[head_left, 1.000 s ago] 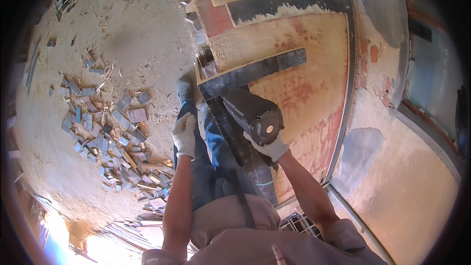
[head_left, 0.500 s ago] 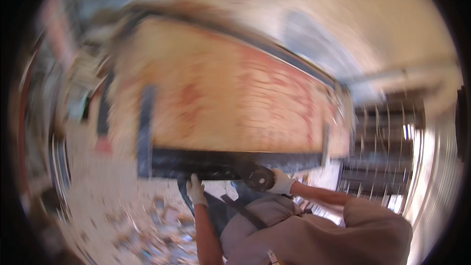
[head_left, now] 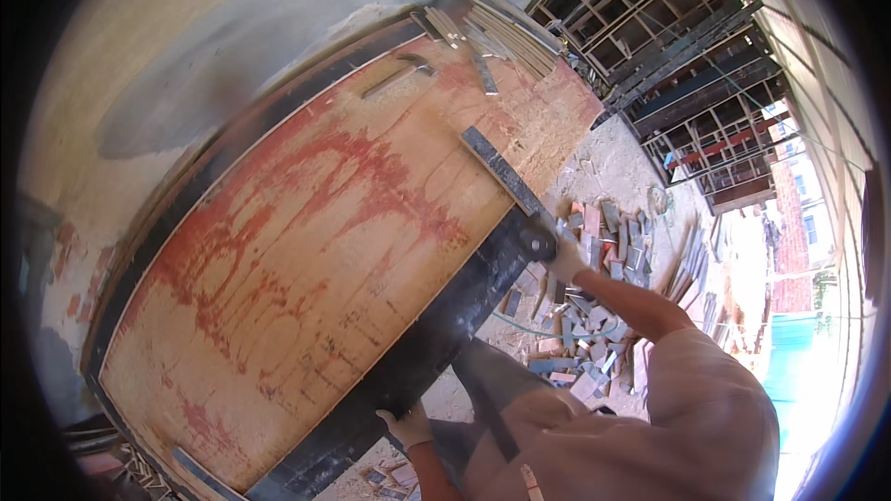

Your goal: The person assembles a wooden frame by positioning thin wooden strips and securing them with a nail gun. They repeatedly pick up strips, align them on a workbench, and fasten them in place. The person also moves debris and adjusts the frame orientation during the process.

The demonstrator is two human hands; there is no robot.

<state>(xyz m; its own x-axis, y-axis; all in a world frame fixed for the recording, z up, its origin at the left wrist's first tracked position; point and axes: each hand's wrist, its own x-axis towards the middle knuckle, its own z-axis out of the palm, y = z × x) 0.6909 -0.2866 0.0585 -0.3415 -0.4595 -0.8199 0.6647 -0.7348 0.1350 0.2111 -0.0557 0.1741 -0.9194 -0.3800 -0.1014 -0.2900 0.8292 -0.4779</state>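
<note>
A large wood-faced worktop point(head_left: 316, 269) with red stains stretches before me. A long black board point(head_left: 408, 353) lies along its near side. My right hand point(head_left: 567, 258), in a light glove, closes around a black, round-ended tool point(head_left: 536, 243) at the board's right end, beside a dark strip point(head_left: 501, 170) lying across the worktop. The tool's exact kind is unclear, and its far side is hidden. My left hand point(head_left: 406, 427), also gloved, touches the board's near edge toward its left part, fingers apart.
Wood offcuts point(head_left: 594, 343) litter the floor at right, with a thin hose among them. Loose slats point(head_left: 510, 32) lie at the worktop's far end. Racks of dark timber frames point(head_left: 687, 65) stand beyond. A plastered wall point(head_left: 232, 65) borders the far side.
My view has swung to the right and become sharper, so the worktop now runs diagonally. My hands are farther apart along the board: the tool is by its right end, the left hand farther left.
</note>
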